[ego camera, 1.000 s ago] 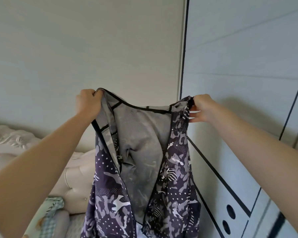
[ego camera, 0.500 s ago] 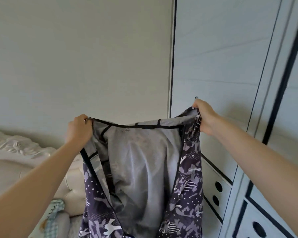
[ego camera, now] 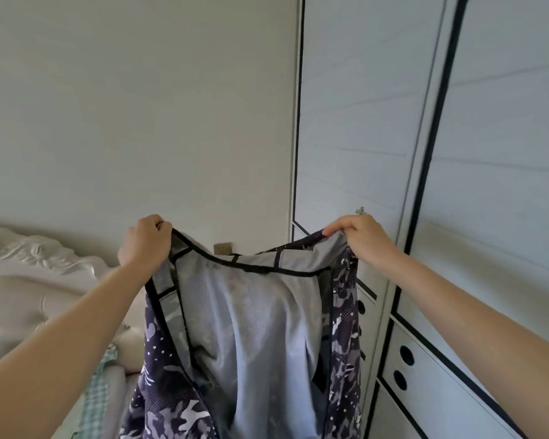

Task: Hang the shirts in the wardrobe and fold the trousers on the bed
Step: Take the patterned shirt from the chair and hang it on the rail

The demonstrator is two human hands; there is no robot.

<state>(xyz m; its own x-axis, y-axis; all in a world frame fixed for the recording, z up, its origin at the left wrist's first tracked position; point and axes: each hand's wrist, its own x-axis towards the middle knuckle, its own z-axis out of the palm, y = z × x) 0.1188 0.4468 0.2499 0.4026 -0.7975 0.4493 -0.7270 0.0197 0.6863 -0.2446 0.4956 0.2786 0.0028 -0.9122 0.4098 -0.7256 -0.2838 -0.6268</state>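
The garment [ego camera: 251, 327] is hanging straight down with its long axis vertical, just left of the wardrobe [ego camera: 362, 122] and in front of that wardrobe's lower left edge. Its black-edged top hem is running roughly level between the two hands and sagging a little in the middle. The opening is facing the camera, so the pale grey mesh lining is showing across the centre, while the outer fabric, a dark purple-grey camouflage print with white dots and patches, is framing it down both sides. Short black tabs are crossing the top hem at intervals. The left hand [ego camera: 145, 240] is gripping the top corner farther from the wardrobe, fingers curled tightly over the hem in a fist. The right hand [ego camera: 362, 237] is pinching the corner nearer the wardrobe, with thumb and fingers closed on the bunched edge right in front of the wardrobe door. The lower part of the garment is running out of the bottom of the frame, so its full length and shape are not showing, and whether it is a shirt or trousers is hard to tell. A padded headboard [ego camera: 29, 280] is standing well left of the wardrobe, and a wall socket [ego camera: 223, 248] is peeking above the sagging hem.
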